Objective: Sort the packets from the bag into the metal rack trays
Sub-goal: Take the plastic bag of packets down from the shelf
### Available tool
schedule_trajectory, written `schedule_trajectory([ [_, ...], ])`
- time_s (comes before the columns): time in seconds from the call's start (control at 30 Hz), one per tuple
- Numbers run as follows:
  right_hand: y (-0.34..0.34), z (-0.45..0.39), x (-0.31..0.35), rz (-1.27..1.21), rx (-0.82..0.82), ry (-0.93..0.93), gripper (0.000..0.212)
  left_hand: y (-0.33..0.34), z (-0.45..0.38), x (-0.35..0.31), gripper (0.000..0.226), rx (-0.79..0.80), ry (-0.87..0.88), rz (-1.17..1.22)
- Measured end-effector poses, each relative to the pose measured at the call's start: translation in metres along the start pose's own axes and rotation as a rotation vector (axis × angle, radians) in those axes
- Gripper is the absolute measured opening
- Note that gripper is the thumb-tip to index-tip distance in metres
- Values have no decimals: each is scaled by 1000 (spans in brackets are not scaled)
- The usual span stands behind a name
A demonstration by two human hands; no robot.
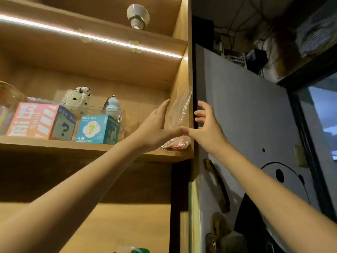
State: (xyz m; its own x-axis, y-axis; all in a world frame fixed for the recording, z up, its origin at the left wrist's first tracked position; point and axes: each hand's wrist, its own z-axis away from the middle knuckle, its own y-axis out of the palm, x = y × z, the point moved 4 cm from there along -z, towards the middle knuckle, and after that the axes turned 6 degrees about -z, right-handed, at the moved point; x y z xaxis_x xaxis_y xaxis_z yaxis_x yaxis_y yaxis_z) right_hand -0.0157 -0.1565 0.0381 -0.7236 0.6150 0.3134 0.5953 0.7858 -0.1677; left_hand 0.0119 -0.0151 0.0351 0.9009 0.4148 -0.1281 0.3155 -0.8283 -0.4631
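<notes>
Here a clear crinkled bag (179, 110) with reddish contents stands against the shelf (91, 147) side wall, left hand (160, 123) flat against it, right hand (206, 123) spread beside the edge.

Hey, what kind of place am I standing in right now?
Probably a home or small shop corner: a lit wooden display shelf holding blind boxes and a spotted ceramic mug, beside a grey door.

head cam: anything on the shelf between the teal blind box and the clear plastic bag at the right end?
Only the left hand, reaching across that stretch to the clear plastic bag; the shelf board right of the teal blind box otherwise looks bare in the head view.
</notes>
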Motion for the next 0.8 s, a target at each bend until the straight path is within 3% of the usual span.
schedule_trajectory([
  [0.13,8,-19,-24,-157,41,174,95,15,-15,19,107,86,33,-26],
  [0.27,11,-38,-39,-205,41,225,92,35,-25,32,103,119,34,90],
  [0.43,17,-51,-40,-15,39,189,77,55,-31,46,96,35,65,-10],
  [0.53,21,-58,-39,108,-17,180,52,67,-30,47,94,15,74,16],
  [0.7,28,-64,-40,229,-125,169,38,74,-23,42,56,-79,189,-55],
  [0.8,30,-64,-44,244,-171,174,32,78,-21,40,55,-109,268,-143],
])
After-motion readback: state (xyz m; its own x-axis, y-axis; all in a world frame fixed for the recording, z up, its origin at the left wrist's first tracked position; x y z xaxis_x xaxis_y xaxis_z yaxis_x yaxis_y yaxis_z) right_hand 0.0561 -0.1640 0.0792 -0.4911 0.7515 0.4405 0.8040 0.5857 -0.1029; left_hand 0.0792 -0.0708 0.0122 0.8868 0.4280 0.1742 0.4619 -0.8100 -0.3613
